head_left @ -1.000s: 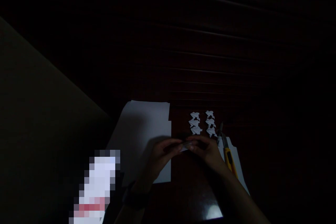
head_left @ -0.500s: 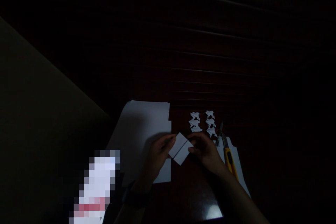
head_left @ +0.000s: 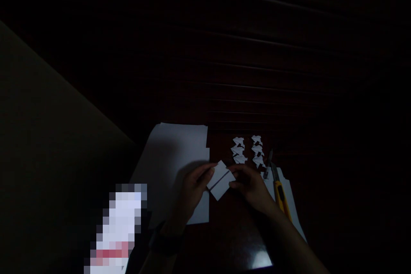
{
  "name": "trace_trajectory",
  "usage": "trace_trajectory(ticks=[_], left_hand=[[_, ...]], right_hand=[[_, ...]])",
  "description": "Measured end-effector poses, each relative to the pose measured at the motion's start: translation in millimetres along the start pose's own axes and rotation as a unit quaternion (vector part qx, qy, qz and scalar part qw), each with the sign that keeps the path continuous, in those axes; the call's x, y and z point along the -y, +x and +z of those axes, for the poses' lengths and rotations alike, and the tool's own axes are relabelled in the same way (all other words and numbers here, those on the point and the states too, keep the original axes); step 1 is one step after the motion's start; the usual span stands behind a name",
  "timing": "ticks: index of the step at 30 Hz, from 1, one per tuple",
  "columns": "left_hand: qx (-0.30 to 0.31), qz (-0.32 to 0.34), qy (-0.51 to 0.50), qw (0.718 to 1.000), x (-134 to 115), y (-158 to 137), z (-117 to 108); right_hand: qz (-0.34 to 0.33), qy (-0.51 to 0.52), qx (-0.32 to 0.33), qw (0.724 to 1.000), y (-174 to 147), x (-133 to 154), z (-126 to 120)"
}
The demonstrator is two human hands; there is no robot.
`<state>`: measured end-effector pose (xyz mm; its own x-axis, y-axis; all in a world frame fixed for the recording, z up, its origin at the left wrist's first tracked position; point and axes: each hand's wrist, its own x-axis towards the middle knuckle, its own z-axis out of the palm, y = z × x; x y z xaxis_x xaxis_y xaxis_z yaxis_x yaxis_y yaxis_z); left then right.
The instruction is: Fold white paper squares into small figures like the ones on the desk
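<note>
The left hand (head_left: 194,186) reached in from the lower edge, a dark band (head_left: 166,239) around its wrist, its thumb pressed on the left side of one small folded paper (head_left: 221,180). The right hand (head_left: 253,186) came from the lower right with bent fingers and pinched the opposite side between thumb and forefinger. Between the two grips the paper lay tilted like a diamond, a dark line across it, over the dark table (head_left: 221,231); whether it touched the surface could not be told. Six folded white pieces (head_left: 238,150) stood beyond the right hand, in two columns of three. Large white sheets (head_left: 170,158), number unclear, lay under and beyond the left hand. One yellow cutter (head_left: 280,192) rested on more white paper (head_left: 294,205) at the right.
</note>
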<state>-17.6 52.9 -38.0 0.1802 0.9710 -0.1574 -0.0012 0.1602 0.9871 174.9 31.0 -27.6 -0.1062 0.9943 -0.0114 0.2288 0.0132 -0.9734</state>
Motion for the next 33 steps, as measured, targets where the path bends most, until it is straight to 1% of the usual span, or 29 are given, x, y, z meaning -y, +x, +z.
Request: trace_trajectory(ticks=[4, 6, 9, 13, 16, 18, 20, 25, 27, 29, 31, 33], left_hand=[[0.017, -0.008, 0.037, 0.999, -0.7, -1.5, 1.4], [0.031, 0.000, 0.032, 0.999, -1.4, -2.1, 2.7], [0.043, 0.040, 0.016, 0.998, -2.3, -2.1, 3.5], [0.033, 0.091, 0.044, 0.994, -2.8, -1.0, 1.5], [0.026, 0.125, 0.061, 0.990, -2.2, 0.4, -0.2], [0.015, 0.136, 0.061, 0.989, -1.6, 1.3, -0.4], [-0.003, 0.125, 0.058, 0.990, -1.3, 2.1, 0.0], [-0.032, 0.064, 0.043, 0.997, -1.4, 3.2, 0.7], [-0.039, 0.064, 0.046, 0.996, -0.2, 3.7, -0.3], [-0.061, 0.060, 0.065, 0.994, 2.4, 4.1, -2.3], [-0.085, 0.031, 0.077, 0.993, 5.6, 4.3, -5.0], [-0.104, -0.003, 0.057, 0.993, 8.1, 4.2, -7.6]], right_hand=[[-0.012, -0.016, -0.009, 1.000, 0.9, 1.1, -1.6], [-0.019, -0.030, -0.019, 0.999, 1.3, 1.7, -2.5], [-0.036, -0.029, -0.019, 0.999, 2.1, 2.2, -3.6], [-0.067, -0.010, -0.012, 0.998, 3.2, 1.3, -4.4], [-0.069, 0.014, -0.007, 0.998, 3.9, 0.9, -5.4], [-0.063, 0.038, -0.001, 0.997, 4.3, 1.4, -6.0], [-0.056, 0.062, 0.000, 0.996, 4.8, 2.1, -6.5], [-0.041, 0.097, 0.004, 0.994, 4.1, 1.6, -6.8], [-0.039, 0.102, 0.007, 0.994, 3.4, 0.1, -6.9], [-0.035, 0.106, 0.008, 0.994, 2.9, -1.5, -7.4], [-0.032, 0.104, 0.003, 0.994, 2.9, -2.8, -8.6], [-0.032, 0.104, -0.005, 0.994, 3.4, -3.2, -10.2]])
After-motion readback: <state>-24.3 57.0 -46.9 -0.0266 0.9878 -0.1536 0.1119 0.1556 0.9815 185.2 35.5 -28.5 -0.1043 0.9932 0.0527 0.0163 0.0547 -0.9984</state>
